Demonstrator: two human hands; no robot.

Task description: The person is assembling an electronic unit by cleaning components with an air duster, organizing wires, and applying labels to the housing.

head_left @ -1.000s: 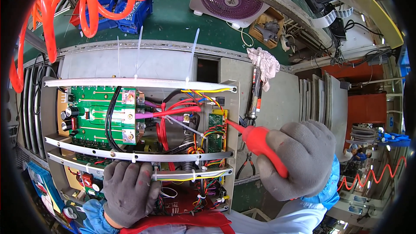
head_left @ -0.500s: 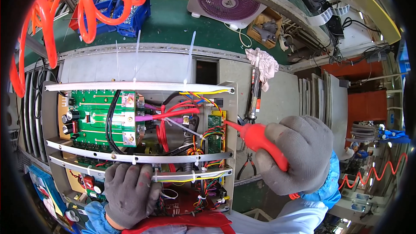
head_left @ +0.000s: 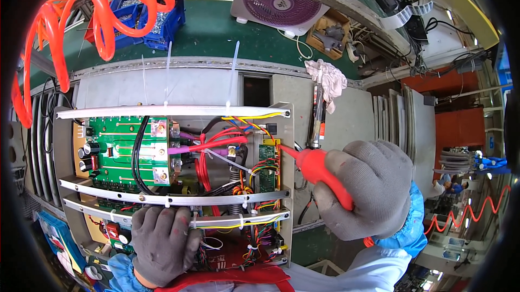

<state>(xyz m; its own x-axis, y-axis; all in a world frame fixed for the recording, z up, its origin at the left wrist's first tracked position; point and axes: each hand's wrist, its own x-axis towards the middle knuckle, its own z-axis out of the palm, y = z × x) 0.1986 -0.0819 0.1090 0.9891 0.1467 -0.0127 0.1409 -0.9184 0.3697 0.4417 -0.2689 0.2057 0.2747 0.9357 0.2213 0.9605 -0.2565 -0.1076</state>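
Observation:
My right hand (head_left: 368, 189), in a grey glove, is closed round a red tool with a tapered nozzle (head_left: 325, 173). The nozzle points left, its tip at the right wall of an open metal chassis (head_left: 287, 184), beside a small green circuit board (head_left: 266, 156). My left hand (head_left: 163, 243), also gloved, has its fingers bent over the lower metal rail (head_left: 227, 220) at the chassis's near side; its fingertips are partly hidden. Inside lie a large green circuit board (head_left: 122, 151), red sleeved cables (head_left: 222, 143) and thin coloured wires. White cable ties (head_left: 233, 75) stick up from the far rail.
An orange coiled hose (head_left: 103, 16) hangs at the upper left before blue bins (head_left: 162, 27) of small parts. Farther back stand a purple fan (head_left: 281, 2) and a cardboard box (head_left: 329, 35). A pinkish rag (head_left: 327, 78) lies on a dark tool (head_left: 317, 119). Pliers (head_left: 307, 208) lie right of the chassis.
My right hand and the red tool have shifted slightly left, with the nozzle still at the chassis's right wall. My left hand stays on the rail. The whole view has moved a little.

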